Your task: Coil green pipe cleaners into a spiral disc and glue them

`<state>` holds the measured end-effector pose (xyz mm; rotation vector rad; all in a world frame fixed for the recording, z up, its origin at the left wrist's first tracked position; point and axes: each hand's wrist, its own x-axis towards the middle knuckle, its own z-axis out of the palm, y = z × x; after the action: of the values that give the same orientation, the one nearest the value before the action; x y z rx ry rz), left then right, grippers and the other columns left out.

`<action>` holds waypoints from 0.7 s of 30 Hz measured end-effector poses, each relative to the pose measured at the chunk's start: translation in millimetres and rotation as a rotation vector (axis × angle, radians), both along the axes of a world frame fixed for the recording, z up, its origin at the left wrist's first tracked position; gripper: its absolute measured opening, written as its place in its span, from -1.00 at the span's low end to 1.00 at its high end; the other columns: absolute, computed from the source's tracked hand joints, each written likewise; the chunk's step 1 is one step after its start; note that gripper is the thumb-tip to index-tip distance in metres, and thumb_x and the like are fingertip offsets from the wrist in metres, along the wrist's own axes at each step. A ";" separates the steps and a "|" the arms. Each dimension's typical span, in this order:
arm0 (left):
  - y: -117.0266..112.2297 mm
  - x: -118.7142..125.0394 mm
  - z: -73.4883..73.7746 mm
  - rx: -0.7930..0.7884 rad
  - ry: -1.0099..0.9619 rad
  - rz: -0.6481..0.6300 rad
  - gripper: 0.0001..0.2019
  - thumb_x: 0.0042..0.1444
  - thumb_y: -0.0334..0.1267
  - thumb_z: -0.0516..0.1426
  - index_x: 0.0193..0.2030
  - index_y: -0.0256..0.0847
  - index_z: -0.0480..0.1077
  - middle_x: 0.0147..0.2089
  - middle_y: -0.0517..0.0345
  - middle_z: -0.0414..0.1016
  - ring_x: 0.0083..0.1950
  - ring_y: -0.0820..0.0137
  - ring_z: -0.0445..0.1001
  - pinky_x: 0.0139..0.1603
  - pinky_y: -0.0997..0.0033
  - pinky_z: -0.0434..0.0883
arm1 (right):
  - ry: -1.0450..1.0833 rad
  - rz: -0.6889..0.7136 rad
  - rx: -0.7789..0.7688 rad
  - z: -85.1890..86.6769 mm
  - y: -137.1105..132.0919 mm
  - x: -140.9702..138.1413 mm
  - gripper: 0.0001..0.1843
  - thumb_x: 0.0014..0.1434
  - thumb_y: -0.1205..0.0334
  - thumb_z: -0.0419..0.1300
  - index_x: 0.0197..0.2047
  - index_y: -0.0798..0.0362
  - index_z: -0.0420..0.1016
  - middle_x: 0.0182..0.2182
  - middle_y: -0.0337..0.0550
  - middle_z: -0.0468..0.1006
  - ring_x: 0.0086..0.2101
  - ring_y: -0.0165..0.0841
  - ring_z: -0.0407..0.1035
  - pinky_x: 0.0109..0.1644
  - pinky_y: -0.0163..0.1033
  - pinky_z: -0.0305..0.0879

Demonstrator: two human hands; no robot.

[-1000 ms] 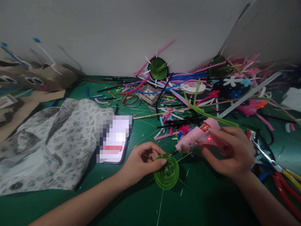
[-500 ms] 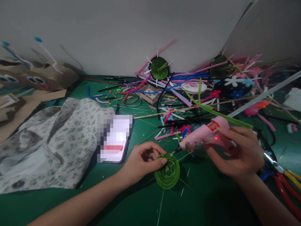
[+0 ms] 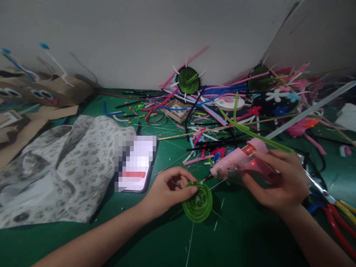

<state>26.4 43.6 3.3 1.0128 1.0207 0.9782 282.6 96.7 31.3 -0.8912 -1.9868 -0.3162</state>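
Note:
My left hand (image 3: 172, 191) pinches the upper left rim of a green coiled disc (image 3: 198, 211), its thumb lying across the coils. The disc looks wound from fuzzy pipe cleaner, with glue strands on its face. My right hand (image 3: 286, 181) is wrapped round a pink hot glue gun (image 3: 232, 163) that has a red light lit. The gun's dark nozzle points down-left at the disc's top edge, touching or very close to it. A long clear glue stick (image 3: 308, 113) sticks out of the gun's back. A loose green pipe cleaner (image 3: 258, 135) runs above the gun to my right hand.
Left of my hands lie a phone (image 3: 137, 163) with a lit screen and a patterned cloth (image 3: 75, 167). Pliers with red handles (image 3: 336, 222) rest at the right edge. Behind are pipe cleaner scraps (image 3: 200, 137), a round green piece (image 3: 188, 81) and cardboard figures (image 3: 61, 91).
The glue gun and my right hand have shifted slightly left, bringing the nozzle nearer the disc's top edge. My left hand and the disc stay almost still.

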 end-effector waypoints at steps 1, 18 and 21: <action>0.2 0.2 0.1 -0.004 -0.003 -0.002 -0.85 -0.06 -0.35 0.32 -0.35 -0.27 0.45 -0.54 0.34 0.31 -0.51 0.65 0.26 -0.47 0.68 0.24 | 0.005 0.002 0.008 -0.2 0.0 -0.3 -0.39 -0.07 0.33 0.37 0.09 -0.09 0.41 -0.28 -0.11 0.42 -0.39 -0.25 0.35 -0.51 -0.19 0.26; 0.9 -0.3 1.6 -0.042 -0.040 0.028 -0.83 -0.10 -0.33 0.35 -0.34 -0.27 0.50 -0.54 0.33 0.35 -0.52 0.65 0.30 -0.47 0.69 0.27 | 0.005 -0.001 0.025 1.5 0.6 1.6 -0.42 -0.08 0.31 0.36 0.07 -0.10 0.43 -0.29 -0.12 0.41 -0.43 -0.26 0.35 -0.52 -0.17 0.24; -0.7 -0.6 1.9 -0.045 -0.035 0.025 -0.83 -0.10 -0.32 0.35 -0.35 -0.27 0.49 -0.54 0.33 0.34 -0.52 0.65 0.29 -0.47 0.68 0.27 | -0.003 0.004 0.003 2.2 1.2 1.7 -0.43 -0.05 0.31 0.34 0.07 -0.12 0.42 -0.30 -0.13 0.40 -0.42 -0.27 0.34 -0.50 -0.18 0.25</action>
<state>25.9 42.9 5.2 0.9447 1.0238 0.9860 284.3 97.9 33.5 -0.8853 -1.9898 -0.3184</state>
